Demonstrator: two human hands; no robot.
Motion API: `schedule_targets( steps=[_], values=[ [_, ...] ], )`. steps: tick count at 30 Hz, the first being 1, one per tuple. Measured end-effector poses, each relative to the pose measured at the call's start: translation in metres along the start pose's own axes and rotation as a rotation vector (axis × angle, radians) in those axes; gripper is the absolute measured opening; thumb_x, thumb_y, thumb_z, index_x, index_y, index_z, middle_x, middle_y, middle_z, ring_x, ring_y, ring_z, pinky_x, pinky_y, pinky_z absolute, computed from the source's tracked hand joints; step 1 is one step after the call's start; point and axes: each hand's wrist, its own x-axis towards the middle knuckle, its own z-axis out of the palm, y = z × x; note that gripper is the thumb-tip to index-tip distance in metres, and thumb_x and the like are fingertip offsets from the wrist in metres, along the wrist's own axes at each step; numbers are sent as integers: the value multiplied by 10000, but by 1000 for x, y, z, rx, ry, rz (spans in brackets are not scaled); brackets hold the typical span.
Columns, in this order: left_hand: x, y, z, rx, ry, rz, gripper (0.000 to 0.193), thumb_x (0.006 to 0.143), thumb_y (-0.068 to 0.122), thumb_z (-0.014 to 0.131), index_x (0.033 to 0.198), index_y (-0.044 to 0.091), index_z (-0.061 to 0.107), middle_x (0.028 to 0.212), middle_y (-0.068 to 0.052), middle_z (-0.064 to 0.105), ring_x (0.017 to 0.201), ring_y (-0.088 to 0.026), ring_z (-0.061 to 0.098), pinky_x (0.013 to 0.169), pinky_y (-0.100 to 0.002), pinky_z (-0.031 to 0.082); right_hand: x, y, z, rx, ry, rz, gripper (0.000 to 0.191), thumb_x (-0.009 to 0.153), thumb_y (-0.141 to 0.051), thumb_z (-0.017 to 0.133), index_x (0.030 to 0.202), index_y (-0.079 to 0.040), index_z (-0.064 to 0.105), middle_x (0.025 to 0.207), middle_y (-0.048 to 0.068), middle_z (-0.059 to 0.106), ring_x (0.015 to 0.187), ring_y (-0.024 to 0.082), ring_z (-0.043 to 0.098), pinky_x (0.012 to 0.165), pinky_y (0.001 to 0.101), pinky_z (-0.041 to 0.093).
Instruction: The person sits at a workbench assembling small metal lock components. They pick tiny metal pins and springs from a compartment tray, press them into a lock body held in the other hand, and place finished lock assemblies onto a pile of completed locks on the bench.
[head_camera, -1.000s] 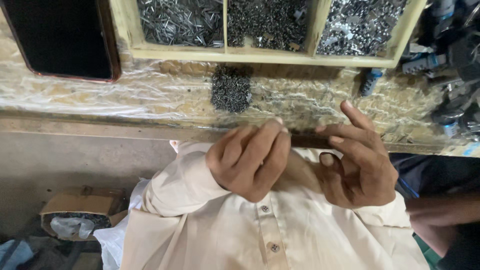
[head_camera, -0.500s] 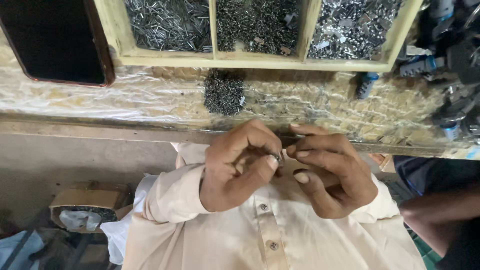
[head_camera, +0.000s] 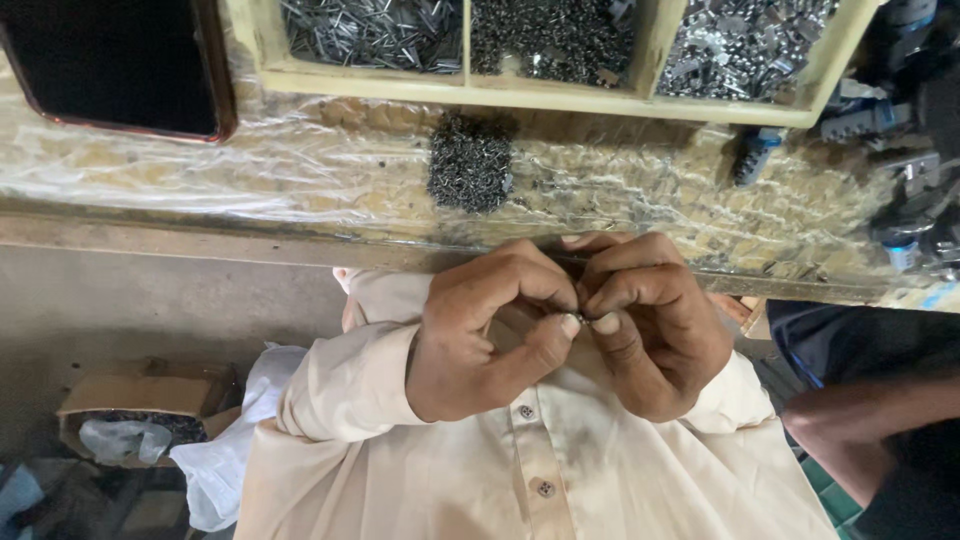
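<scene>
My left hand and my right hand meet fingertip to fingertip just below the workbench edge, over my cream shirt. Pinched between both thumbs and forefingers is a tiny metal part, mostly hidden by the fingers. A small heap of dark metal pins lies on the bench right above my hands.
A yellow wooden tray with compartments of metal pins and parts runs along the top. A dark phone lies top left. Tools and a blue-capped item sit at right. Another person's arm is lower right. A cardboard box sits on the floor.
My hands were apart a second ago, the right one with fingers spread. They have come together and now pinch the small part between them.
</scene>
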Motion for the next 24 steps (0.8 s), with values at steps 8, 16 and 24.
schedule_targets(
  steps=[8, 16, 24],
  values=[
    [-2, 1, -2, -127, -38, -162, 116, 1003, 39, 723, 1079, 5, 641, 984, -52, 662, 864, -89, 651, 771, -229, 554, 11, -4, 2, 72, -7, -27, 100, 1074, -44, 564, 1170, -25, 543, 1098, 117, 567, 934, 179, 578, 1109, 475, 485],
    [-2, -4, -6, -540, -92, -402, 151, 1049, 96, 727, 1117, -26, 669, 1057, -30, 642, 936, -69, 634, 793, -242, 559, 21, -18, -22, -37, -227, 91, 88, 1069, -16, 560, 1153, 10, 553, 1107, 174, 605, 1119, 301, 671, 1120, 468, 530],
    [1, -2, -9, -580, -92, -529, 163, 997, 94, 748, 1054, -35, 669, 969, -70, 705, 860, -113, 707, 764, -270, 611, 22, -13, -31, -122, -284, 59, 90, 1041, 7, 567, 1129, 10, 550, 1068, 173, 648, 1202, 342, 719, 1010, 413, 602]
  ],
)
